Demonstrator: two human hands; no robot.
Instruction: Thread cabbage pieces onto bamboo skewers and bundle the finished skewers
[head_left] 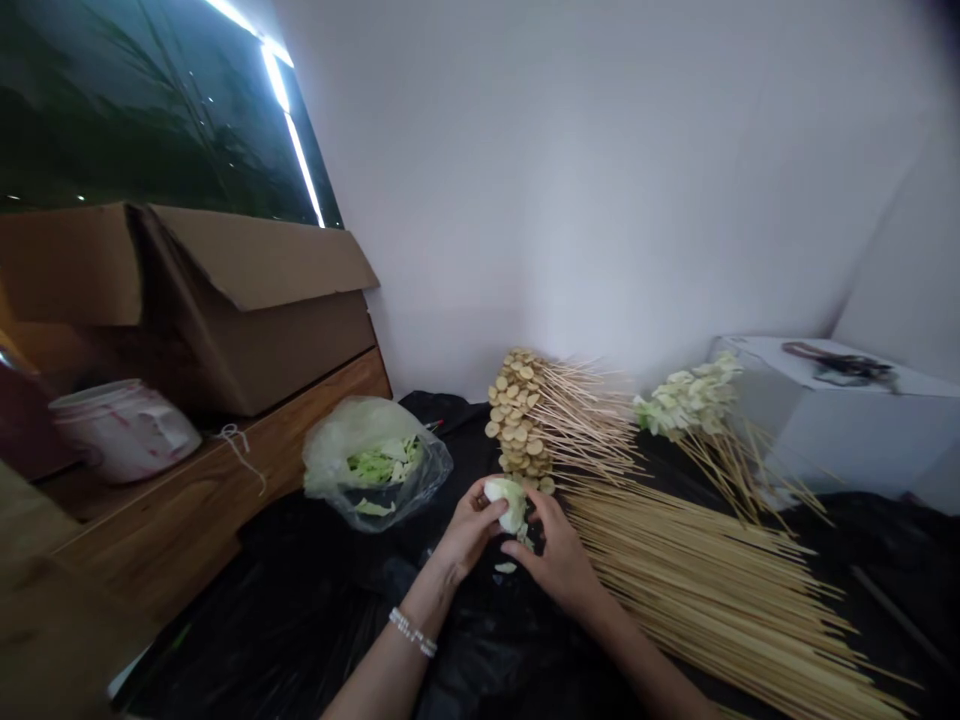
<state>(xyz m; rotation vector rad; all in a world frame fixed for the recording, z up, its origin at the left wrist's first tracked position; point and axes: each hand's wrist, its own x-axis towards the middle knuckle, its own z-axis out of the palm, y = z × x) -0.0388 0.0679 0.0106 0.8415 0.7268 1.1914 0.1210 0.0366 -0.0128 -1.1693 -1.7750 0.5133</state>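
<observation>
Pale green veg in both hands, low center of frame

Veg chunk [504, 497], whitish-green, sits just below & R of frame center, btwn the 2 hands. L hand [472, 525] has it: fingers closed around its L side, thumb across the front. R hand [556, 553] is at its R side, fingers curved, thumb set apart from them, small shreds in the gap; can't tell if R fingers grip anything. Beaded bracelet [412, 632] on L wrist. One loose scrap [505, 567] lies under the hands on black plastic sheeting [322, 590], which covers the surface.

L of the hands: clear plastic bag [326, 455], mouth open, w/ cut green leaf pcs [386, 460] inside. Just above the hands: stacked round slices [517, 410] on the ends of thin sticks, sticks pointing R. Lower R of frame: big spread of bare sticks [720, 590], roughly parallel. Above those, R of center: pale leaf pcs on sticks [694, 392], next to a white box [862, 430] w/ a dark item [840, 365] on top (too blurred to ID).

Far L: open cardboard box [281, 345], flaps out; white tub [124, 430] w/ reddish streaks in front of it; white string [244, 455] hanging over wood panel [199, 520]. Plain wall [600, 170] behind, dark window [150, 100] upper L.
</observation>
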